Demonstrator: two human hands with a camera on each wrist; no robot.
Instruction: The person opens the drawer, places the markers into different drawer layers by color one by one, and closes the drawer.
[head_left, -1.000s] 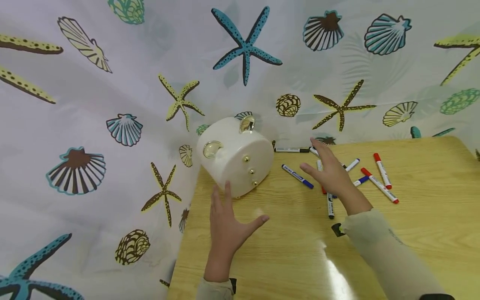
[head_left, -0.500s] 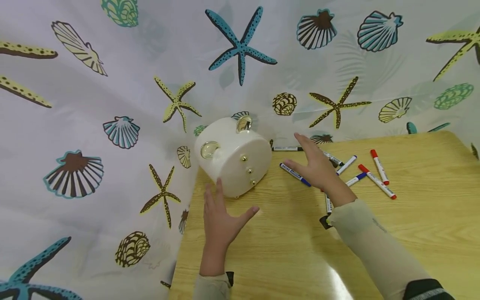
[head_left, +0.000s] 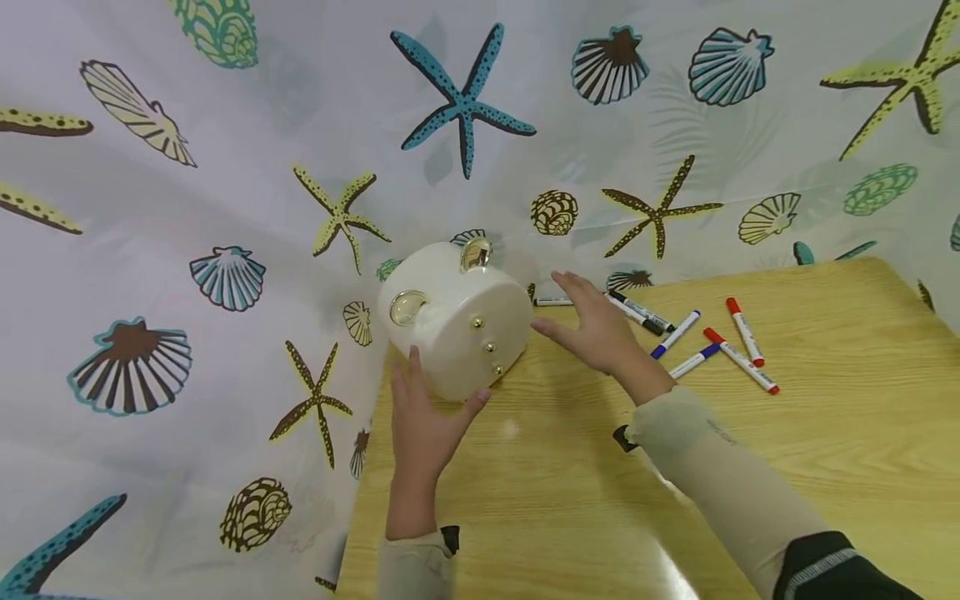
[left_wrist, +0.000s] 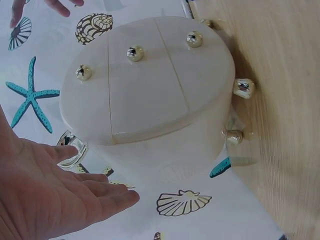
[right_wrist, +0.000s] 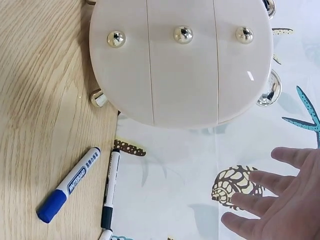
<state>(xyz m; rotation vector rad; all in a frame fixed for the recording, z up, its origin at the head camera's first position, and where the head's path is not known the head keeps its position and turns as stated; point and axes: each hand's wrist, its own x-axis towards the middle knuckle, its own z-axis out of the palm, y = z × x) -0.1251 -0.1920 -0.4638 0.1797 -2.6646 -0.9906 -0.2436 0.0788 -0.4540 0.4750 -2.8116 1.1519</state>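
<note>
A white, rounded box (head_left: pixel 453 346) with three gold knobs on its front stands at the back left of the table. Seams between the knobs split its front into three parts, seen in the left wrist view, where small gold feet stick out of the box (left_wrist: pixel 150 90). My left hand (head_left: pixel 423 425) is held with spread fingers at the box's lower left, fingertips overlapping it in the head view. Over on the other side, my right hand (head_left: pixel 596 333) is spread too, its thumb tip close to the box's right edge. Neither hand holds anything.
Several whiteboard markers lie right of the box, among them a red-capped marker (head_left: pixel 745 332) and a blue-capped marker (right_wrist: pixel 68 184). A shell-and-starfish printed cloth (head_left: pixel 300 100) hangs behind and left of the wooden table (head_left: pixel 847 467).
My right hand has moved left, away from over the markers, to the box's right side. The left hand has come closer to the box, with its thumb now at the lower edge.
</note>
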